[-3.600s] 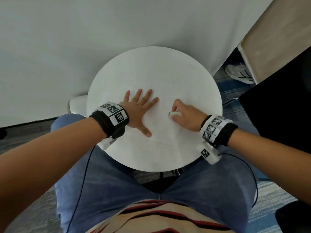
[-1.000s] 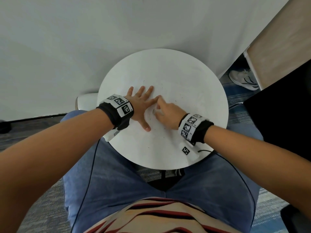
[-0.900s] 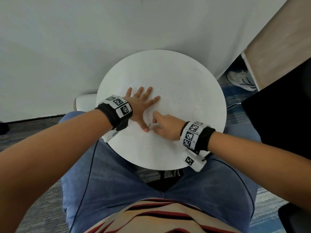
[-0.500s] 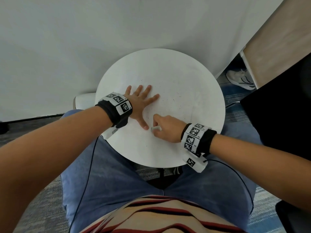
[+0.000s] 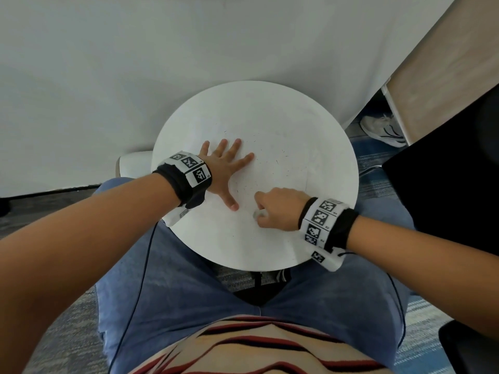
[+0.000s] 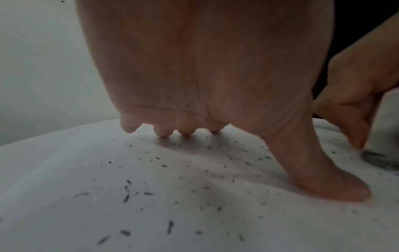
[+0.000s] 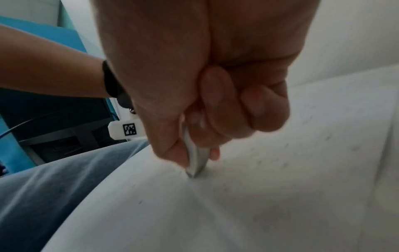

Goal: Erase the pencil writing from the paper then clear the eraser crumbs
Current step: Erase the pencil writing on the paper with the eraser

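From the head view, the left hand [image 5: 220, 168] lies flat with fingers spread on the paper [image 5: 272, 168], which covers much of the round white desk [image 5: 332, 147]. The paper's edges are hard to trace against the white top; only a faint crease shows right of the left hand. The right hand [image 5: 280, 211] sits just right of the left thumb, its grip curled round a white eraser [image 5: 256, 214], of which only a small blurred end shows. Dark crumbs [image 5: 270, 163] dot the paper around the left hand. No pencil writing can be made out.

The left wrist view shows the left hand [image 6: 215, 68] from beneath, fingertips [image 6: 164, 133] and thumb pressing the paper [image 6: 64, 179], crumbs [image 6: 146, 192] scattered below it. To its right the right hand [image 6: 356, 85] is cut off by the frame; a dark smudge lies beneath it, too blurred to identify.

In the right wrist view the right hand [image 7: 194, 85] pinches the eraser [image 7: 195, 158], tip touching the paper [image 7: 280, 187]; most of the eraser is hidden by fingers.
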Motion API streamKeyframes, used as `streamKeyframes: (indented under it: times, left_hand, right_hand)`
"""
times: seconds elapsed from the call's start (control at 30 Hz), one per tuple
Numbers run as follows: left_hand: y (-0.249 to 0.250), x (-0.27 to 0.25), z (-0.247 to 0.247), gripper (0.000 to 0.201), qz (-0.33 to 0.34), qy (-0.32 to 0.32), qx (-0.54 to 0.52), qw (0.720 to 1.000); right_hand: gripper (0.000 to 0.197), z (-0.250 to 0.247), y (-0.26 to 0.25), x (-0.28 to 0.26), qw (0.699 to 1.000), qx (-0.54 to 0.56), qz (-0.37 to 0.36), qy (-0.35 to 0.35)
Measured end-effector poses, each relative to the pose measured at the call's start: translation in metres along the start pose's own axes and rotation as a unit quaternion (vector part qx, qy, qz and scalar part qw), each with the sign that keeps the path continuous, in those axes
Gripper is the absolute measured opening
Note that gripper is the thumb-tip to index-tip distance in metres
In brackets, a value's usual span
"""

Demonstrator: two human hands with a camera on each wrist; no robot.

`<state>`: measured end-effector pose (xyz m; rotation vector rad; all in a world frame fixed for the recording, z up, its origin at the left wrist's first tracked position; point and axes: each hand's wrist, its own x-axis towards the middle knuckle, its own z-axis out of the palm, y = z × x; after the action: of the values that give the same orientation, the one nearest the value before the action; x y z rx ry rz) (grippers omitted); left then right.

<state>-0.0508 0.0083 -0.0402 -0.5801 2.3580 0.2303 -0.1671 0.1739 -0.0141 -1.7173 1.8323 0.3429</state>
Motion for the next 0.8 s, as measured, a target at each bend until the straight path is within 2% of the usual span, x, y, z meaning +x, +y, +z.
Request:
streamKeyframes:
  times: [0.1,0.17,0.23,0.33,0.5,0.67,0.8]
  left_hand:
    - [0.000,0.001,0.000,0.146,0.000,0.002,-0.005,1.000]
    - [0.000,0.001,0.000,0.146,0.000,0.001,-0.006,1.000]
    - [0.000,0.001,-0.001,0.146,-0.002,-0.001,-0.005,1.000]
    - [0.000,0.001,-0.001,0.146,-0.001,-0.003,-0.014,1.000]
    - [-0.002,0.003,0.001,0.145,0.009,0.000,-0.020,1.000]
    - [-0.004,0.004,0.003,0.144,0.015,0.003,-0.020,1.000]
    - [-0.004,0.004,0.003,0.144,0.014,0.002,-0.015,1.000]
  right_hand:
    - [0.024,-0.013,0.012,-0.007,0.996,-0.083,0.019,-0.023]
    - [0.024,-0.022,0.019,-0.002,0.998,-0.063,0.029,-0.011]
    - [0.025,-0.033,0.034,0.010,0.997,0.027,0.044,0.056]
    - [0.027,-0.053,0.067,0.029,0.971,0.152,0.077,0.168]
    - [0.033,-0.081,0.123,0.053,0.935,0.191,0.139,0.266]
    - [0.035,-0.080,0.163,0.061,0.921,0.174,0.216,0.274]
    - [0.029,-0.072,0.174,0.062,0.920,0.151,0.230,0.281]
